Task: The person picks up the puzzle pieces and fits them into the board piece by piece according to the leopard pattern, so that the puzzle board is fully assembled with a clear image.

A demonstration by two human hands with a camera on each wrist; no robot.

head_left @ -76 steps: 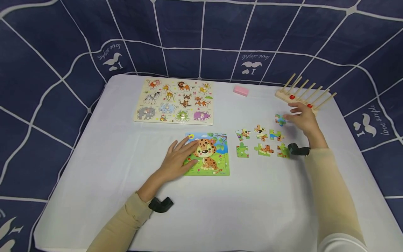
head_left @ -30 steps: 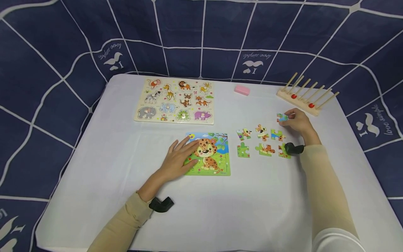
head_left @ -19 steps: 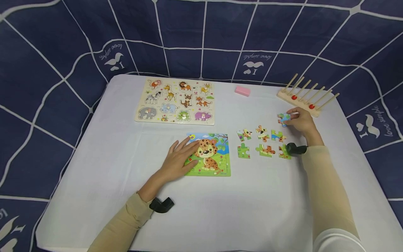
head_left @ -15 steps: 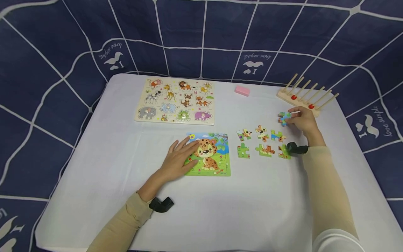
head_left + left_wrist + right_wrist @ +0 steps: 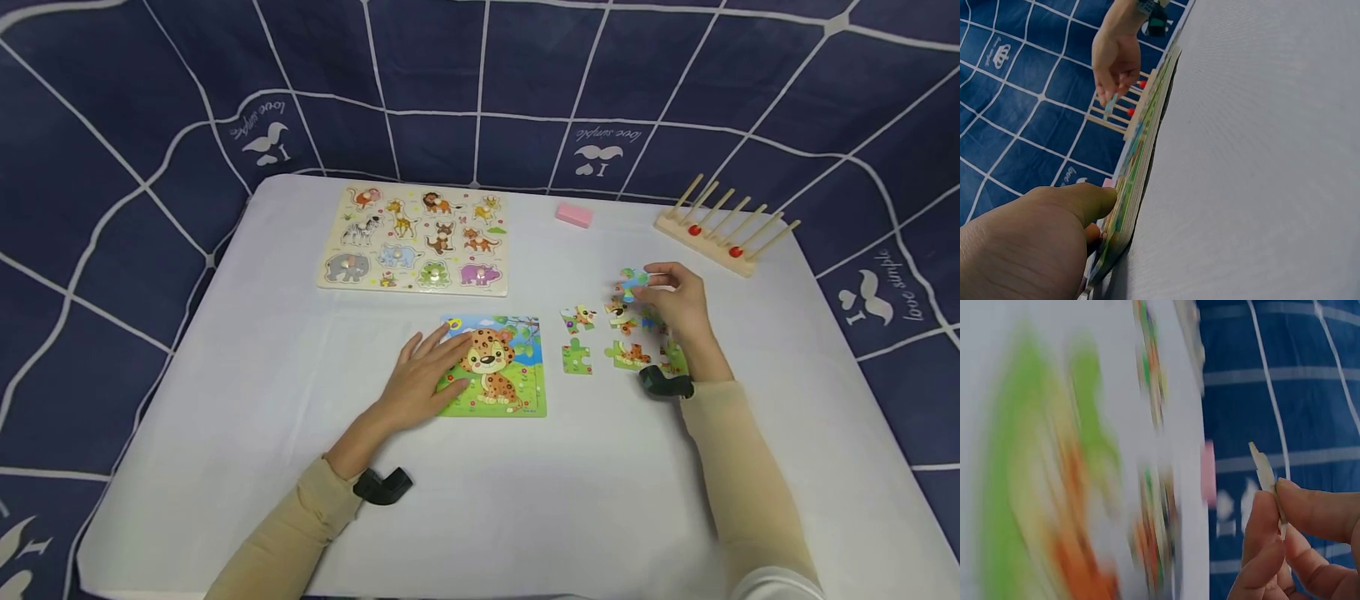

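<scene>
My left hand [image 5: 422, 383] rests with extended fingers on the left part of a leopard picture board [image 5: 506, 379], covering some of it. In the left wrist view the thumb lies along the top of the board [image 5: 1141, 169]. My right hand [image 5: 678, 304] pinches a blue jigsaw piece [image 5: 632, 282] between thumb and fingers, above the loose pieces. The right wrist view shows that piece [image 5: 1266, 475] edge-on and raised off the table. Below lie several loose jigsaw pieces in two rows, among them a green piece [image 5: 577, 358] and a leopard-body piece [image 5: 628, 355]; the right hand partly hides those farthest right.
An animal peg puzzle board [image 5: 416, 242] lies at the back left. A pink block [image 5: 573, 215] sits at the back edge. Behind the right hand stands a wooden peg rack [image 5: 708, 242] with two red beads. Dark blue checked cloth [image 5: 420, 67] hangs behind the white table [image 5: 480, 508].
My right hand first reached for the blue jigsaw piece at the far right, took hold of it, and has now carried it left over the loose pieces. My left hand has stayed on the board.
</scene>
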